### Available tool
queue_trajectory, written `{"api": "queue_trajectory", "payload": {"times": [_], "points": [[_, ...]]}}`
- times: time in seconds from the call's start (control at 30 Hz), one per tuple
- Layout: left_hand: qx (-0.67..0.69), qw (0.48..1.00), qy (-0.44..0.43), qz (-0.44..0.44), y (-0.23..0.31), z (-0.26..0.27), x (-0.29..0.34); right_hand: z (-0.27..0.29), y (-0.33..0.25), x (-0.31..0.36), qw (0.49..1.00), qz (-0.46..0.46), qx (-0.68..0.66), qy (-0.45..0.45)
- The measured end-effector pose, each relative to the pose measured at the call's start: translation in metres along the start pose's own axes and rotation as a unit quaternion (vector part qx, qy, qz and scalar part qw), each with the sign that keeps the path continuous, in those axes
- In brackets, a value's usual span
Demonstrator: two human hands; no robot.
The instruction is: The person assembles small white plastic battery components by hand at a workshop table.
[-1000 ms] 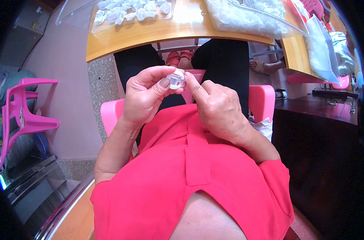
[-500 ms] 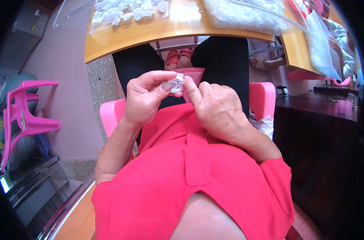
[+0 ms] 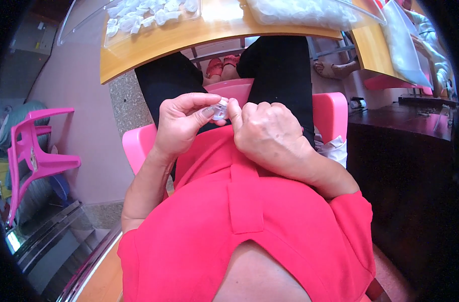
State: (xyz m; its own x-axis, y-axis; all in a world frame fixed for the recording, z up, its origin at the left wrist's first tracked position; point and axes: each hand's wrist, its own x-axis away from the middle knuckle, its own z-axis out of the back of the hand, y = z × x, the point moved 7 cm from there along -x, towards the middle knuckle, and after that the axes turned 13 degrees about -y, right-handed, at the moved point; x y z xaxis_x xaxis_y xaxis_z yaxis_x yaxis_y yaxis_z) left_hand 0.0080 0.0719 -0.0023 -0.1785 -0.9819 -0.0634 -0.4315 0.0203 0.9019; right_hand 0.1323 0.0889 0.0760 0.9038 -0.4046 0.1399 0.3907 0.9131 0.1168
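My left hand [image 3: 181, 120] pinches a small clear plastic piece [image 3: 220, 109] between thumb and fingers, above my lap. The piece looks round and see-through, with a pale part at its top; its finer details are too small to tell. From the other side my right hand [image 3: 270, 130] meets it, one finger pressed against its right edge. The remaining fingers of that hand are curled in, and its palm is hidden. On the table, a clear tray [image 3: 110, 41] holds several white translucent pieces [image 3: 149, 12].
A large clear bag or tray of white translucent pieces [image 3: 300, 14] lies on the wooden table [image 3: 139, 60]. A pink chair [image 3: 139, 146] surrounds me, and another pink chair [image 3: 35, 156] stands left. At the right are a dark cabinet [image 3: 390, 151] and another person's arm [image 3: 428, 60].
My hands stay together on the plastic piece, and the right finger has shifted slightly left against it. The whole view has moved a little, with the table now higher in the picture.
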Motion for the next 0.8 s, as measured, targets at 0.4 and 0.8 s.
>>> {"api": "queue_trajectory", "payload": {"times": [0.4, 0.8], "points": [[-0.019, 0.999, -0.019, -0.029, 0.004, -0.007, -0.001, -0.007, 0.007, 0.001, 0.993, 0.027, -0.061, -0.103], [0.094, 0.994, -0.038, -0.034, 0.016, 0.001, -0.004, 0.01, 0.011, 0.002, 0.995, -0.035, -0.081, 0.056]]}}
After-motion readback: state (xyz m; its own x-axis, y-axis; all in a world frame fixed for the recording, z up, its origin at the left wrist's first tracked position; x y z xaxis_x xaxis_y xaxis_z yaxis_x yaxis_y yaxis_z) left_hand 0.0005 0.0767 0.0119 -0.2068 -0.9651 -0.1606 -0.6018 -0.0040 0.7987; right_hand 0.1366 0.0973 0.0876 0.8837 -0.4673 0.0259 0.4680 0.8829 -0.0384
